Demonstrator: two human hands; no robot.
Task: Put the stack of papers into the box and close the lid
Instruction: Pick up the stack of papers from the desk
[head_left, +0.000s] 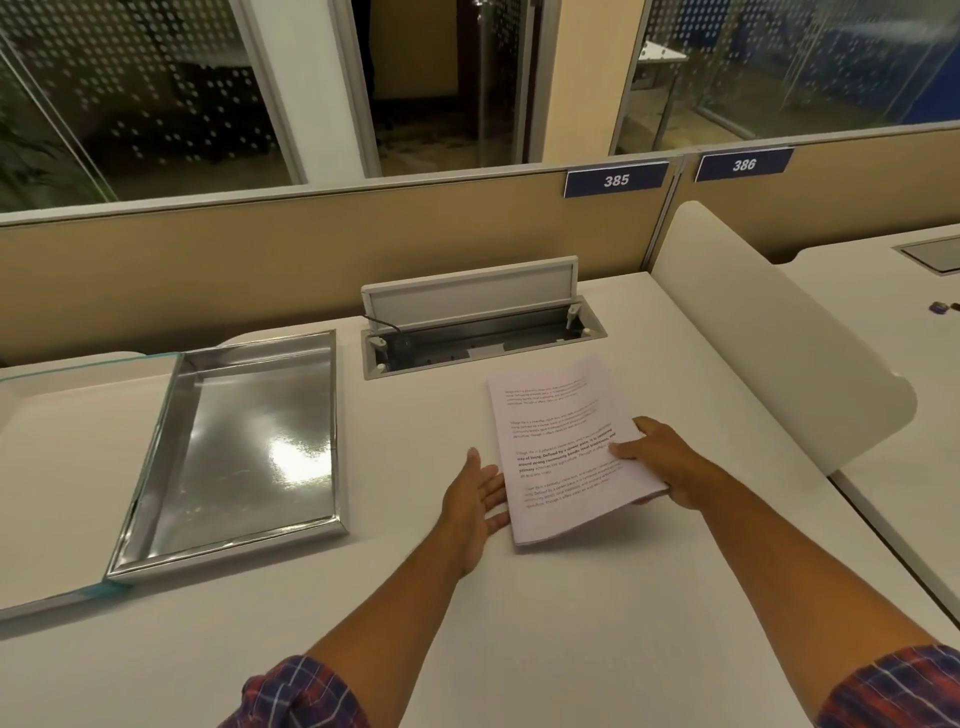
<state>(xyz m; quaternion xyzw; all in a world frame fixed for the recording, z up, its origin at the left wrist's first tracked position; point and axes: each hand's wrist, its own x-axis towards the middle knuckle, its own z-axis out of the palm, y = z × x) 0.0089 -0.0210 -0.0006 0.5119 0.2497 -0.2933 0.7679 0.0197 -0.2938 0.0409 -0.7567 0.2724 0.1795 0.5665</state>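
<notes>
A stack of printed white papers (563, 452) is at the middle of the white desk, its right side lifted off the surface. My right hand (660, 460) grips the stack's right edge, thumb on top and fingers underneath. My left hand (475, 499) is flat and open at the stack's lower left edge, fingers touching it. The box (228, 452) is a shallow silver tray lying open to the left, empty inside. Its lid (67, 467) lies flat further left, white with a teal edge, joined along the box's left side.
An open cable hatch (478, 332) with its flap raised is set into the desk (571, 623) behind the papers. A tan partition with number plates 385 and 386 runs along the back. A curved white divider (769, 343) stands on the right.
</notes>
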